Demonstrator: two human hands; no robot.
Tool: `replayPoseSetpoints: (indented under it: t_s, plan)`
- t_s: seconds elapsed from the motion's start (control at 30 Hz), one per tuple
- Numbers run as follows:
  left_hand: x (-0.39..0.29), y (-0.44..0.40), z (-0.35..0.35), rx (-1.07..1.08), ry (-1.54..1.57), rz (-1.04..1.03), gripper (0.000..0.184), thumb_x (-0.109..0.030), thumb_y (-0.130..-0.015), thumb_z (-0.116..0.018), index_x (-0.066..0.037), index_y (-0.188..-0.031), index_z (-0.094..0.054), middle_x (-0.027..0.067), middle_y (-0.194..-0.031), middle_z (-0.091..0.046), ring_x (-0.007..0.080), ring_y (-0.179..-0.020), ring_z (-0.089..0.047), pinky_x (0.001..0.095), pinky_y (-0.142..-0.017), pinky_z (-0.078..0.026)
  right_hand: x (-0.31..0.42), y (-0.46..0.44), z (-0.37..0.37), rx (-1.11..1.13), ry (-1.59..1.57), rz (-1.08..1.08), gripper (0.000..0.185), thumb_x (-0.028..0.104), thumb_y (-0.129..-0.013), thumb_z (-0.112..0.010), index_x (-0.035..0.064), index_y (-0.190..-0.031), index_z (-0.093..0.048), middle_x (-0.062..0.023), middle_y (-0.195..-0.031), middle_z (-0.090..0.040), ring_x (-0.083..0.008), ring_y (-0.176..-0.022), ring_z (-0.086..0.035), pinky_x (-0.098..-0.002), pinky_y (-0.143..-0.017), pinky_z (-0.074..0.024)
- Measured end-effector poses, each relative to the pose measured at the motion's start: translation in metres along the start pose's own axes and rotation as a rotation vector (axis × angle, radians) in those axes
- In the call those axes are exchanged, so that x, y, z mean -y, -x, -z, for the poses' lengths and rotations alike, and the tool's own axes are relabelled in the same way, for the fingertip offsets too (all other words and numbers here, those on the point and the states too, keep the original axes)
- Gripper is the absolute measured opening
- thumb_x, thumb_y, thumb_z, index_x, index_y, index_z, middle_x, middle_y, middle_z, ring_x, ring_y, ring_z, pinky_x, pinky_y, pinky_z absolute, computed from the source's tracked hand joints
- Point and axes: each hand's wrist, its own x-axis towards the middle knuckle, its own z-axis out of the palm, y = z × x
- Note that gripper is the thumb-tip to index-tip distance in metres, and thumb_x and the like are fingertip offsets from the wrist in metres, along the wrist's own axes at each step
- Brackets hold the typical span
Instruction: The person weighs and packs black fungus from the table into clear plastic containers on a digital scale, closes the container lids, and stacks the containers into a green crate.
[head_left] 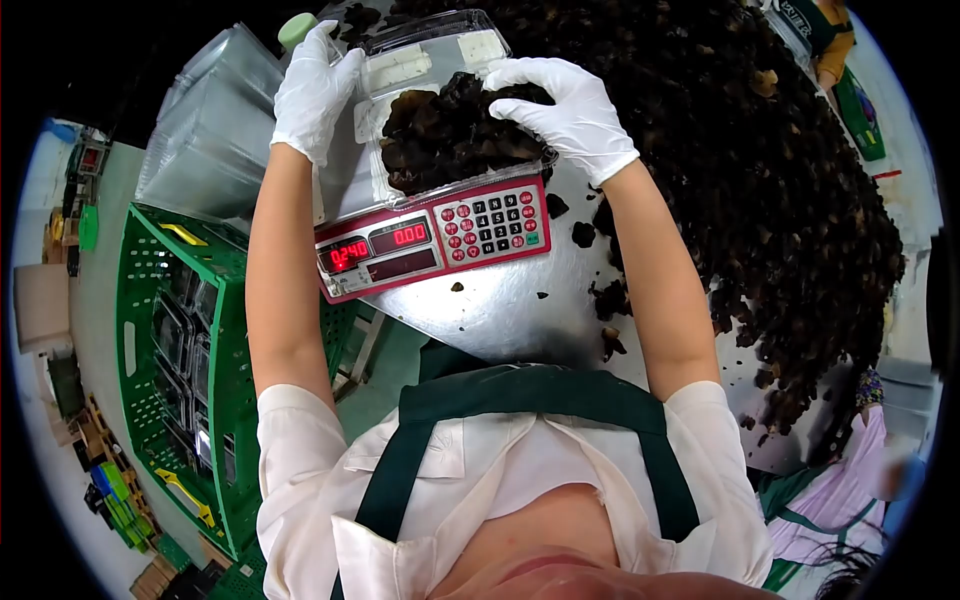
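A clear plastic clamshell box (440,192) heaped with dark, ruffled wood ear mushrooms (450,135) sits on a red-and-white digital scale (440,240). The scale's lit displays read 0.240 and 0.00. My left hand (312,95), in a white glove, is beside the box's left side, thumb and fingers apart; a pale green round lid (297,32) lies by its fingertips. On the box's right side my gloved right hand (570,115) curls thumb and fingers around dark mushroom pieces at the edge of the heap. The box's transparent lid (435,45) is folded back behind.
A large mound of loose wood ear mushrooms covers the metal table (470,300) at right. Nested clear boxes (205,130) stand at left above a green crate (130,350) holding filled-looking clear packs. Other people stand at the upper right and lower right edges.
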Motion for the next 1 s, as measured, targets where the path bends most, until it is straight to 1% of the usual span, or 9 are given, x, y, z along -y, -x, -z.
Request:
replayPoseSetpoints:
  t_s: [0.03,0.1,0.3,0.63,0.77,0.83,0.9,0.93,1.0]
  plan:
    - [0.000,-0.002,-0.001,-0.003,0.003,0.002,0.063,-0.042,-0.091,-0.067,-0.010,-0.143,-0.054,0.0177,-0.122,-0.066,0.0349,-0.113,-0.065,0.0438,-0.097,-0.050,0.003,0.001,0.003,0.003,0.003,0.002,0.022,0.026,-0.084,-0.083,0.0171,-0.103,-0.079,-0.0076,-0.101,-0.075,-0.0187,-0.093,-0.068,-0.0327,-0.085,-0.0557]
    - [0.000,-0.005,-0.001,0.070,0.057,0.076,0.062,-0.041,-0.091,-0.067,-0.010,-0.143,-0.054,0.0184,-0.123,-0.065,0.0350,-0.114,-0.065,0.0438,-0.097,-0.050,0.012,0.002,0.010,0.086,-0.458,-0.446,0.024,0.025,-0.087,-0.082,0.0101,-0.105,-0.078,-0.0042,-0.101,-0.076,-0.0111,-0.093,-0.068,-0.0286,-0.077,-0.0568]
    - [-0.006,0.002,-0.001,0.065,0.086,0.016,0.060,-0.037,-0.091,-0.068,-0.009,-0.142,-0.055,0.0218,-0.128,-0.063,0.0351,-0.119,-0.063,0.0425,-0.101,-0.049,0.008,-0.011,0.015,0.017,-0.425,-0.433,0.030,0.031,-0.097,-0.073,0.0050,-0.111,-0.076,0.0004,-0.093,-0.073,-0.0059,-0.077,-0.059,-0.0206,-0.071,-0.0484]
    - [-0.029,0.014,0.015,0.051,0.146,0.000,0.057,-0.034,-0.093,-0.068,-0.010,-0.144,-0.056,0.0214,-0.132,-0.061,0.0329,-0.120,-0.063,0.0403,-0.103,-0.048,-0.011,-0.019,0.028,0.242,-1.267,-0.570,0.028,0.021,-0.104,-0.057,-0.0007,-0.119,-0.067,-0.0089,-0.089,-0.072,-0.0023,-0.063,-0.053,-0.0130,-0.046,-0.0378]
    - [-0.058,0.027,0.019,0.195,0.429,0.016,0.058,-0.025,-0.093,-0.072,-0.011,-0.146,-0.053,0.0153,-0.132,-0.060,0.0245,-0.118,-0.063,0.0360,-0.100,-0.050,0.025,-0.018,0.027,0.095,-0.534,-0.509,0.032,0.034,-0.099,-0.066,0.0038,-0.108,-0.071,-0.0057,-0.090,-0.073,-0.0045,-0.063,-0.052,-0.0182,-0.057,-0.0447]
    - [-0.083,0.038,0.021,0.234,0.492,0.054,0.067,-0.019,-0.088,-0.079,-0.012,-0.149,-0.050,0.0128,-0.137,-0.058,0.0218,-0.120,-0.061,0.0340,-0.102,-0.050,0.023,-0.017,0.011,0.116,-0.252,-0.443,0.042,0.045,-0.097,-0.066,0.0057,-0.110,-0.076,-0.0057,-0.101,-0.073,-0.0151,-0.094,-0.066,-0.0316,-0.085,-0.0535]
    - [-0.097,0.052,0.025,0.436,0.654,-0.114,0.078,-0.019,-0.081,-0.086,-0.012,-0.150,-0.049,0.0129,-0.141,-0.055,0.0235,-0.125,-0.058,0.0350,-0.106,-0.049,0.018,-0.011,-0.003,0.132,0.360,-0.096,0.041,0.047,-0.094,-0.067,0.0114,-0.111,-0.078,-0.0108,-0.111,-0.070,-0.0265,-0.102,-0.070,-0.0386,-0.092,-0.0548]
    - [-0.104,0.055,0.030,0.487,0.521,-0.248,0.086,-0.021,-0.075,-0.091,-0.012,-0.150,-0.048,0.0130,-0.143,-0.054,0.0261,-0.130,-0.055,0.0370,-0.110,-0.047,0.019,-0.009,-0.007,0.191,0.497,-0.123,0.043,0.051,-0.094,-0.063,0.0152,-0.112,-0.078,-0.0112,-0.122,-0.065,-0.0313,-0.112,-0.066,-0.0421,-0.096,-0.0536]
    - [-0.105,0.059,0.021,0.472,0.330,-0.428,0.090,-0.011,-0.075,-0.088,-0.011,-0.153,-0.044,0.0111,-0.151,-0.050,0.0261,-0.142,-0.044,0.0394,-0.120,-0.037,0.019,-0.006,-0.007,0.124,0.429,-0.117,0.043,0.052,-0.094,-0.061,0.0160,-0.112,-0.077,-0.0109,-0.120,-0.066,-0.0307,-0.112,-0.066,-0.0424,-0.097,-0.0532]
